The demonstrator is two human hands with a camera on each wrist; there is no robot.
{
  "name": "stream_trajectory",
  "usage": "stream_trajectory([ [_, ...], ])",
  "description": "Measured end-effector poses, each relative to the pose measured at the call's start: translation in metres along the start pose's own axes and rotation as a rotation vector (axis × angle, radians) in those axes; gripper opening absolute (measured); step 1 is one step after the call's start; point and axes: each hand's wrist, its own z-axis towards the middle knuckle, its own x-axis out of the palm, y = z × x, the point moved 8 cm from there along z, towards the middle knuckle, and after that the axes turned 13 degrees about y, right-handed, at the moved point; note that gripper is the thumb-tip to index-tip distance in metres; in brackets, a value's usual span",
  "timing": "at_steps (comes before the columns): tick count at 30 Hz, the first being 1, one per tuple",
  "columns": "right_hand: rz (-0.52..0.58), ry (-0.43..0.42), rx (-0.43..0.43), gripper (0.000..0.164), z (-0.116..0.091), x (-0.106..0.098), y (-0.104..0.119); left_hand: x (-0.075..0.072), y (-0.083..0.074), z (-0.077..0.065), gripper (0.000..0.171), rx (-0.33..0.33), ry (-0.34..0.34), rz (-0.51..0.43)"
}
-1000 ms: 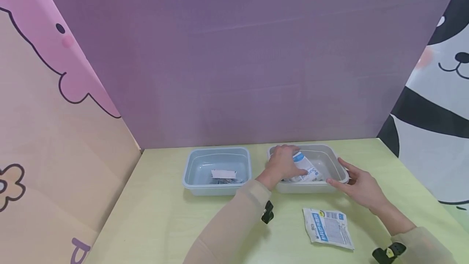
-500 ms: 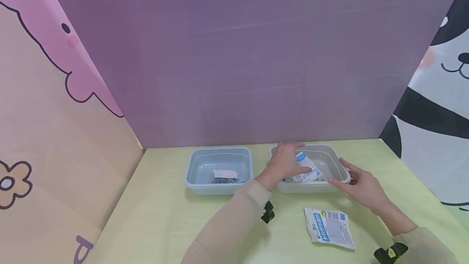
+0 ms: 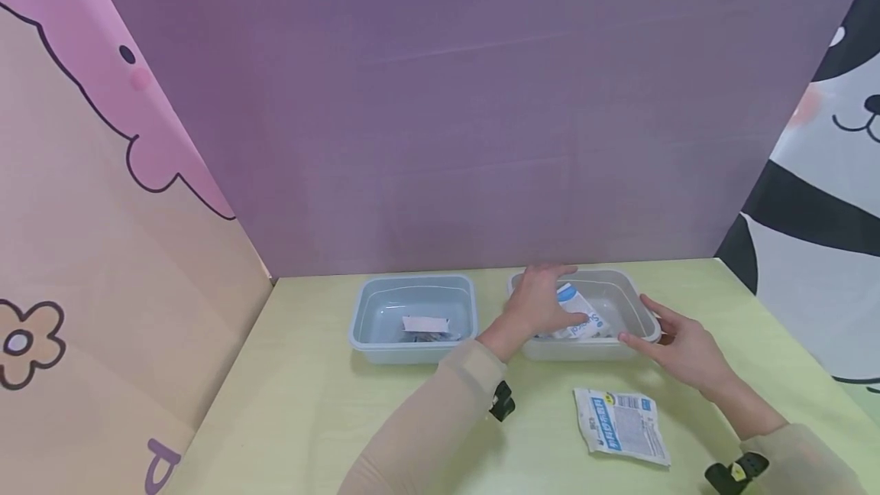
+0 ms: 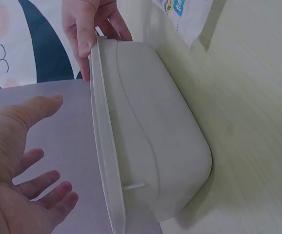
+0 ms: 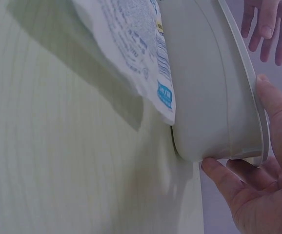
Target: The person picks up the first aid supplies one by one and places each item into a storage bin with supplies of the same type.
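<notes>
A light grey plastic bin (image 3: 577, 352) stands at the back right of the table, with a white packet with blue print (image 3: 583, 323) in it. My left hand (image 3: 539, 304) hovers over the bin's left part, fingers spread and thumb apart. It holds nothing in the left wrist view, where the palm and fingers (image 4: 46, 185) stay off the rim. My right hand (image 3: 687, 350) grips the bin's right end, thumb on the rim and fingers around the outer wall, as the right wrist view also shows. In front of the bin lies another white and blue packet (image 3: 622, 425).
Left of the grey bin stands a light blue bin (image 3: 412, 356) holding a pale label or card (image 3: 426, 325) and small clear-wrapped items. A purple panel (image 3: 440, 113) rises behind the table (image 3: 309, 403). Printed side panels border it on both sides.
The head view has shifted slightly, so the scene sits a little further right. My left hand has risen a touch over the grey bin. My right hand keeps its hold.
</notes>
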Motion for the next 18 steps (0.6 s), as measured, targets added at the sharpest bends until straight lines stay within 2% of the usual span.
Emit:
stream_trajectory([
  [18, 0.007, -0.002, -0.002, 0.099, -0.003, -0.001, 0.004, -0.001, -0.011, -0.007, 0.077, 0.065, -0.004, 0.014],
])
